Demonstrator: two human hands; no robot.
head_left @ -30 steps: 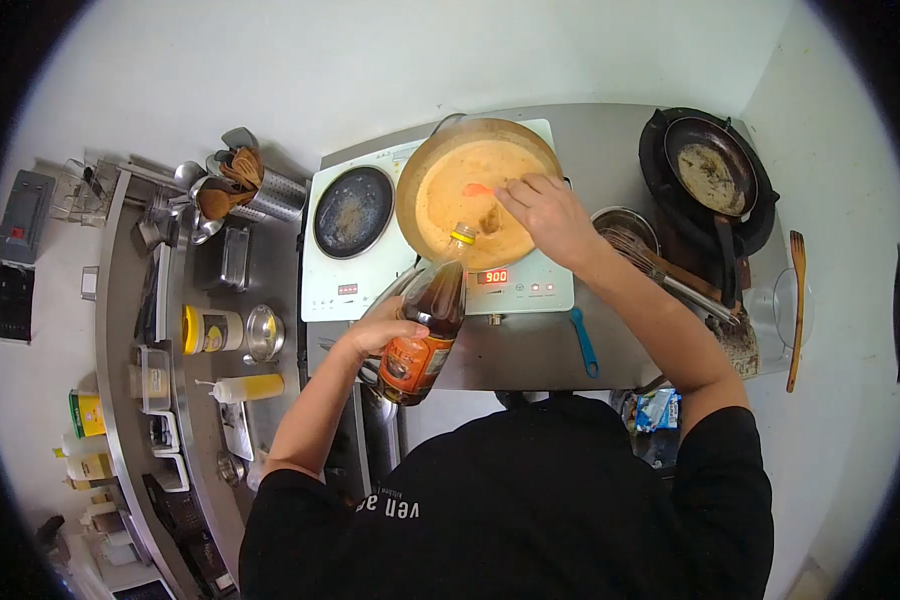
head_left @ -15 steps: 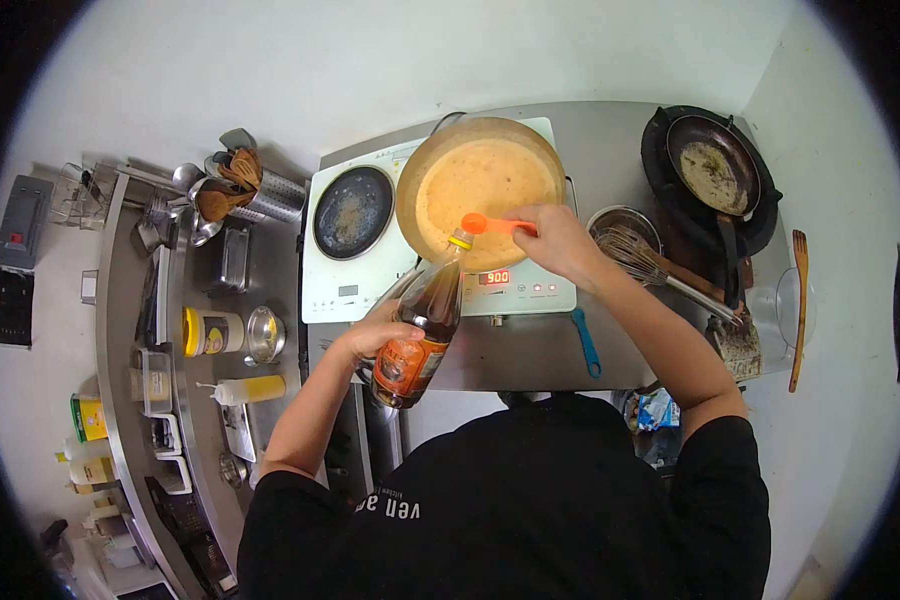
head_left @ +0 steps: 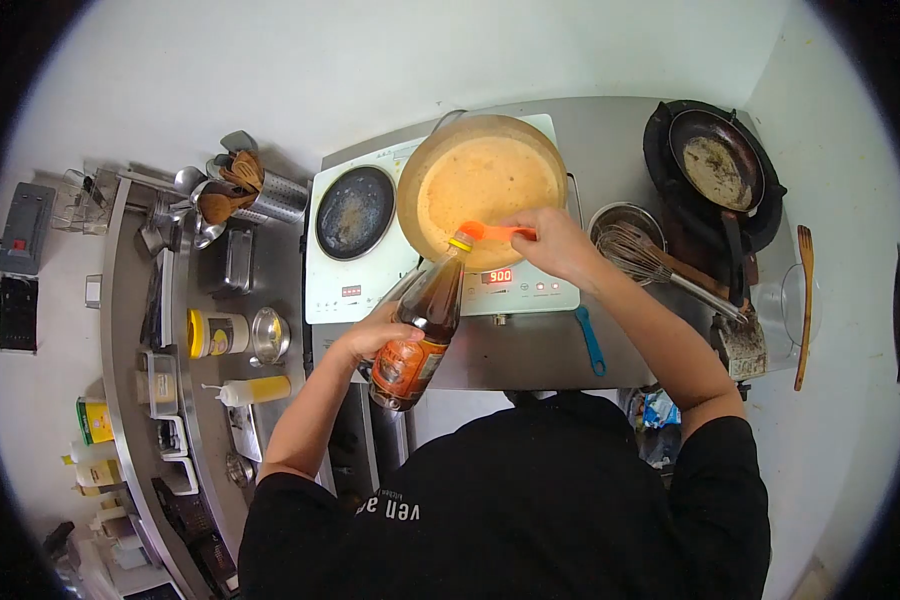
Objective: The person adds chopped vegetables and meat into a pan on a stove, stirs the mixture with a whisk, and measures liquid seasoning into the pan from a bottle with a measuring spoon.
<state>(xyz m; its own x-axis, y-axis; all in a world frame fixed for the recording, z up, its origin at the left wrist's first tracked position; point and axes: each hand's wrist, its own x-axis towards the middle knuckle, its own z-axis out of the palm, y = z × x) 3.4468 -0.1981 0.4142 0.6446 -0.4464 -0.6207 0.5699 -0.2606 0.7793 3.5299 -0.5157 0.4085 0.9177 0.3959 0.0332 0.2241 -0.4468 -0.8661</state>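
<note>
My left hand (head_left: 382,338) is wrapped round a large bottle of dark liquid (head_left: 432,310) with an orange label and a yellow ring at its neck. The bottle leans, its mouth up at the bowl of an orange measuring spoon (head_left: 500,232). Between thumb and fingers, my right hand (head_left: 553,243) pinches the spoon's handle over the front part of a wide pot (head_left: 410,205). Creamy orange sauce (head_left: 485,190) fills much of the pot. Whether liquid is flowing into the spoon is too small to tell.
The pot stands on a white double induction cooktop (head_left: 320,300) beside a black burner plate (head_left: 355,213). A teal measuring spoon (head_left: 590,342), a whisk (head_left: 660,265) and a frying pan (head_left: 715,170) are to the right. Left are shelves with a squeeze bottle (head_left: 255,390) and a utensil holder (head_left: 282,196).
The bottle's mouth and the orange spoon's bowl have come closer together, the spoon slightly lower. Both hands keep their grips. The view has shifted a little.
</note>
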